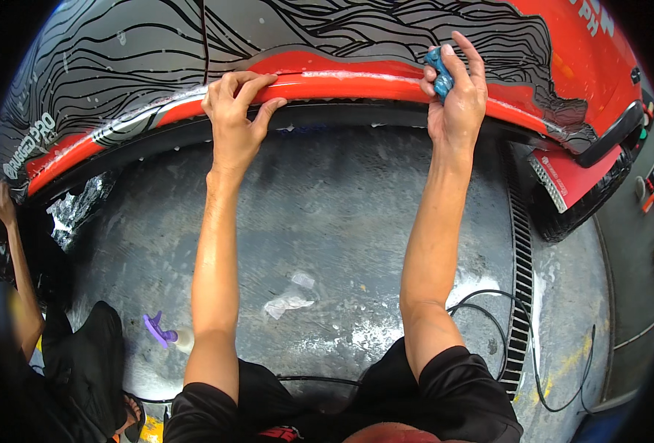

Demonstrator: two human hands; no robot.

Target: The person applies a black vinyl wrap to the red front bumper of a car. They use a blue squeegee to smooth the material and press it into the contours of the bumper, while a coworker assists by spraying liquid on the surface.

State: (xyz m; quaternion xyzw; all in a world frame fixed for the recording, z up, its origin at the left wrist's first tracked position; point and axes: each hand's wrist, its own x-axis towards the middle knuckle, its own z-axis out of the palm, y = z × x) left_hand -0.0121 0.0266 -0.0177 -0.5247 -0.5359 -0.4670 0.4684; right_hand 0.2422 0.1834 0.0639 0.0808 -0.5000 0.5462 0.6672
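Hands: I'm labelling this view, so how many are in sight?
3: the left hand on the red trim; the right hand, holding a blue lump; a co-worker's hand, far left. The co-worker's other hand may be hidden.

Before me a dark grey floor [319,214] is glistening in patches. Toward the left, a purple-headed spray bottle [162,332] is resting on it; near the middle, crumpled translucent scraps [288,304] are lying. Toward the right, a slotted grate [520,273] is running along, a black hose [483,291] is looping across it, and a tyre [574,214] is standing beyond.
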